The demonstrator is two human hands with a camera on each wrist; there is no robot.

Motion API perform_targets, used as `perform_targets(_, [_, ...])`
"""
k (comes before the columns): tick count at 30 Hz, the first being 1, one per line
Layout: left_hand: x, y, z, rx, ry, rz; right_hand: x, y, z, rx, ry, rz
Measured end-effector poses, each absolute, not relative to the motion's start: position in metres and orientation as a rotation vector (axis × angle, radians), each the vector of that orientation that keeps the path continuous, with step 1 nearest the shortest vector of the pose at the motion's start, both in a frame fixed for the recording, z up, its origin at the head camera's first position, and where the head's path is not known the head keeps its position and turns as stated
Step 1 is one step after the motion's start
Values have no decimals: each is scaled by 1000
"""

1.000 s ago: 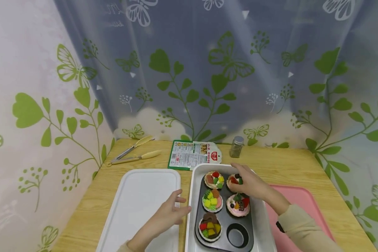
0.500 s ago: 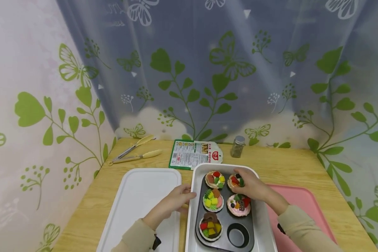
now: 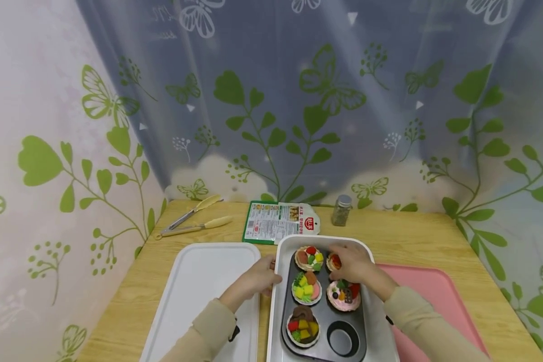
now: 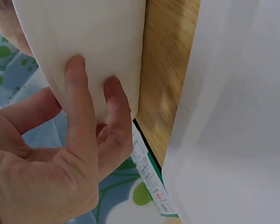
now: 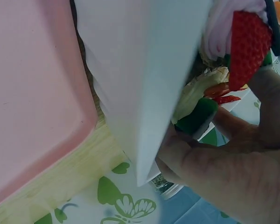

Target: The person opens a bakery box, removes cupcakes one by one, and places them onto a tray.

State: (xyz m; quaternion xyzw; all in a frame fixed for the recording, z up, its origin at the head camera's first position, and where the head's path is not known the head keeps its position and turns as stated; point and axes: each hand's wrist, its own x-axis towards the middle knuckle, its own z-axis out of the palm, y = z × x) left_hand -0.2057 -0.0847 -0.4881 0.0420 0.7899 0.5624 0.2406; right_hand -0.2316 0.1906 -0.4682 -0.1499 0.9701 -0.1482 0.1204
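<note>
A dark muffin tin (image 3: 323, 314) lies inside a white rectangular bin (image 3: 378, 314). Small toy tarts with colourful toppings sit in its cups, and the near right cup (image 3: 342, 339) is bare. My right hand (image 3: 354, 264) pinches the far right tart (image 3: 333, 262), thumb on the near side and fingers beyond. Close up in the right wrist view, that tart (image 5: 196, 98) has cream, a green piece and red slices, partly hidden by the hand. With thumb at the rim and fingers against the outer wall, my left hand (image 3: 255, 276) grips the bin's left side.
To the left lies a white tray (image 3: 203, 281), to the right a pink tray (image 3: 427, 291). Behind the bin are a printed packet (image 3: 276, 221) and a spice jar (image 3: 341, 211). Tongs (image 3: 192, 218) rest at the back left. A patterned curtain (image 3: 271, 125) hangs behind.
My left hand has come right to the bin and taken hold of its left side. My right hand has closed in around the far right tart.
</note>
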Motion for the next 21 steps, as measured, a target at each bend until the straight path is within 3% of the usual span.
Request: perform_targets(21, [-205,-89,-490,93,2153,1542,-234,197,-472,-568,2882,-436])
